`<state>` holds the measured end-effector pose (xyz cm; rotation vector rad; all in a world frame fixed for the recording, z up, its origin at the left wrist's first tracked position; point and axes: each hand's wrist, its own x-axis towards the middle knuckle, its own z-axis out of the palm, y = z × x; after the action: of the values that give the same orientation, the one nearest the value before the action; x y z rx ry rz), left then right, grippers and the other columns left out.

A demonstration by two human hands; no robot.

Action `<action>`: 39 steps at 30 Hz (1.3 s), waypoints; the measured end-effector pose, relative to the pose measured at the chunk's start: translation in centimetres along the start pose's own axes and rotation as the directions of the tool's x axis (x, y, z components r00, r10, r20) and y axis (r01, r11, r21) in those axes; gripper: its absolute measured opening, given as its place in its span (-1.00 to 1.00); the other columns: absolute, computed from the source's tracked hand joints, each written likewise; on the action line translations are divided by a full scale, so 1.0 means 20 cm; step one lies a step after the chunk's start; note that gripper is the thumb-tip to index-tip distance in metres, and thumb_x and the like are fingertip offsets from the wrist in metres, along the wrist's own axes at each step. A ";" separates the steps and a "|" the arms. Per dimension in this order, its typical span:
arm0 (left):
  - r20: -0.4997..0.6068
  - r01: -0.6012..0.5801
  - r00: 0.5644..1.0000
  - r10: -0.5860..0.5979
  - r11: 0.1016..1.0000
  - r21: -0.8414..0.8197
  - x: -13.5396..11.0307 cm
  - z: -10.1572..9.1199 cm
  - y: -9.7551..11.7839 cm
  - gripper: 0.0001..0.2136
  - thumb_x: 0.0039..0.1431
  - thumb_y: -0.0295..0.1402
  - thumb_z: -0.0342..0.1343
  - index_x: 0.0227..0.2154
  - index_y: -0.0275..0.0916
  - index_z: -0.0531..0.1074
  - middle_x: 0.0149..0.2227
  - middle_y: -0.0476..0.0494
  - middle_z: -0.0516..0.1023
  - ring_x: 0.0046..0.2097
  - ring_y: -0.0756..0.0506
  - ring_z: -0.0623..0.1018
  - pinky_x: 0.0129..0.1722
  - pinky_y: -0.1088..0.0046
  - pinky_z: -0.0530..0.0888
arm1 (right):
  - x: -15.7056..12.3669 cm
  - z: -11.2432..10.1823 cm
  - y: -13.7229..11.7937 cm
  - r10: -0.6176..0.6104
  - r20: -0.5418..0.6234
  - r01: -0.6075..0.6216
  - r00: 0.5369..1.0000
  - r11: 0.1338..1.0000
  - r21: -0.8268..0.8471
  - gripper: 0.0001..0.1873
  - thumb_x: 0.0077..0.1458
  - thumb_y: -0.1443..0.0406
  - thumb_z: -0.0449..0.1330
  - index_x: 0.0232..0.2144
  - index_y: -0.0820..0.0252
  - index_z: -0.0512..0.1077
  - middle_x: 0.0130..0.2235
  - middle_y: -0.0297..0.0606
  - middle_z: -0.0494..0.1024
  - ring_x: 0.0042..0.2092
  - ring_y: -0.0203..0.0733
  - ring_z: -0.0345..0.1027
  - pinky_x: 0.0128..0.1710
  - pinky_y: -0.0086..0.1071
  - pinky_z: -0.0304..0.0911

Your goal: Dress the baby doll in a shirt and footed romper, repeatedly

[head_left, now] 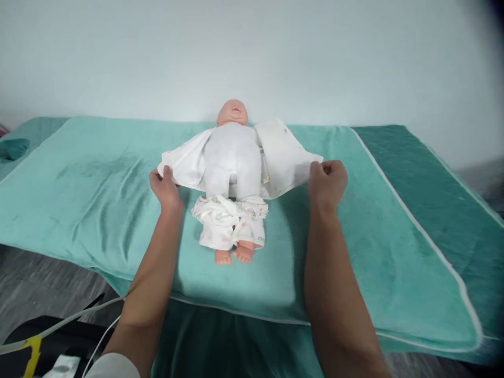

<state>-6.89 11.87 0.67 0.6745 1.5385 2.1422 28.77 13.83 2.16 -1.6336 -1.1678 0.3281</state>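
Observation:
A baby doll [233,152] with a white cloth body lies on its back, head toward the wall and feet toward me. Its white shirt [284,160] is spread open to both sides of the torso. My left hand [165,188] pinches the shirt's left front edge, and my right hand [328,185] grips the lower corner of the right front panel. Both panels are drawn outward. Patterned white pants [230,215] are bunched around the doll's lower legs, with the bare feet [233,255] showing below.
A light green blanket [110,205] covers the bed under the doll, over a darker green sheet [425,173]. Behind stands a pale wall [252,58]. At the lower left, a cable [79,315] with yellow tape [33,357] runs past a black object [59,341].

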 end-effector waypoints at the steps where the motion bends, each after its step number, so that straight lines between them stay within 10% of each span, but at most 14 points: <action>1: -0.018 -0.039 0.999 0.040 0.998 0.058 0.01 -0.01 -0.01 -0.78 0.19 -0.29 0.23 -0.27 -0.22 0.28 -0.33 0.08 0.28 -0.33 0.06 0.35 -0.26 0.52 0.35 | 0.01 -0.03 0.04 0.086 0.000 -0.085 0.996 0.982 -0.169 -0.81 0.08 0.28 0.14 -0.51 0.05 0.19 -0.48 -0.39 0.22 -0.42 -0.19 0.10 -0.30 -0.25 0.17; 5: -0.029 -0.206 0.974 0.223 0.937 0.284 0.00 -0.03 -0.02 -0.70 0.08 -0.57 0.15 -0.14 -0.21 0.25 -0.28 0.05 0.23 -0.25 0.02 0.34 -0.11 0.45 0.34 | -0.03 -0.06 0.08 0.184 0.025 -0.156 0.983 0.888 -0.432 -0.92 0.01 0.30 0.20 -0.42 0.08 0.33 -0.42 -0.32 0.31 -0.36 -0.13 0.17 -0.21 -0.16 0.21; 8: 0.017 -0.336 0.934 0.357 0.860 0.385 -0.06 -0.04 0.00 -0.66 0.00 -0.60 0.14 -0.15 -0.19 0.31 -0.18 -0.03 0.30 -0.12 -0.03 0.37 -0.04 0.40 0.34 | -0.10 0.02 0.02 -0.037 0.007 0.038 0.999 0.967 -0.253 -0.84 0.01 0.34 0.16 -0.27 0.12 0.38 -0.25 -0.23 0.43 -0.31 -0.15 0.24 -0.16 -0.18 0.24; 11: 0.315 -0.299 0.925 0.214 0.920 0.253 -0.14 -0.05 0.05 -0.84 0.10 -0.46 0.18 -0.23 -0.19 0.41 -0.25 -0.02 0.39 -0.21 -0.03 0.42 -0.18 0.42 0.36 | -0.19 0.08 -0.05 -0.154 0.172 0.141 0.973 0.986 0.088 -0.90 0.07 0.28 0.17 -0.31 0.13 0.43 -0.30 -0.28 0.47 -0.33 -0.20 0.27 -0.22 -0.26 0.24; 14: 0.686 -0.114 0.726 -0.047 0.975 0.189 -0.20 -0.06 0.10 -0.86 0.14 -0.28 0.26 -0.30 -0.20 0.49 -0.40 0.02 0.38 -0.38 0.00 0.37 -0.33 0.44 0.31 | -0.27 0.09 -0.10 -0.209 0.516 0.029 0.831 0.942 0.335 -0.80 0.10 0.15 0.27 -0.43 0.13 0.45 -0.45 -0.37 0.42 -0.39 -0.25 0.24 -0.34 -0.33 0.15; 17: 0.824 -0.115 0.560 -0.085 0.977 0.179 -0.23 -0.09 0.14 -0.82 0.11 -0.21 0.33 -0.32 -0.19 0.55 -0.40 0.01 0.37 -0.36 0.01 0.36 -0.33 0.45 0.29 | -0.31 0.04 -0.14 -0.282 0.682 -0.050 0.674 0.905 0.423 -0.69 0.03 0.08 0.38 -0.49 0.14 0.44 -0.47 -0.40 0.38 -0.40 -0.28 0.18 -0.37 -0.34 0.09; 26: 0.920 -0.130 0.365 -0.140 0.971 0.200 -0.24 -0.24 0.17 -0.77 0.09 -0.19 0.36 -0.27 -0.20 0.58 -0.36 0.00 0.30 -0.35 0.02 0.29 -0.37 0.47 0.22 | -0.36 -0.08 -0.15 -0.399 0.712 0.015 0.578 0.878 0.479 -0.71 -0.03 0.10 0.48 -0.39 0.10 0.51 -0.31 -0.31 0.45 -0.24 -0.19 0.32 -0.21 -0.27 0.24; 32: 0.927 -0.174 0.367 -0.074 0.974 0.147 -0.25 -0.25 0.18 -0.76 0.13 -0.13 0.33 -0.38 -0.20 0.53 -0.28 -0.10 0.41 -0.29 -0.05 0.40 -0.31 0.40 0.33 | -0.43 -0.12 -0.09 -0.499 0.603 0.223 0.623 0.851 0.475 -0.75 0.04 0.12 0.44 -0.30 0.03 0.50 -0.16 -0.24 0.50 -0.14 -0.12 0.37 -0.14 -0.19 0.32; 39: 0.827 -0.316 0.542 0.146 0.948 0.040 -0.29 -0.19 0.15 -0.81 0.23 -0.15 0.23 -0.34 -0.16 0.51 -0.19 -0.16 0.51 -0.16 -0.10 0.50 -0.18 0.35 0.40 | -0.47 -0.08 -0.11 -0.512 0.425 0.357 0.747 0.847 0.394 -0.85 0.17 0.17 0.32 -0.37 0.05 0.45 -0.29 -0.28 0.54 -0.26 -0.15 0.39 -0.20 -0.21 0.30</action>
<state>-4.66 4.62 1.70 1.7365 1.1249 1.4175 24.13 5.22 1.57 -0.9797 -1.7802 0.6238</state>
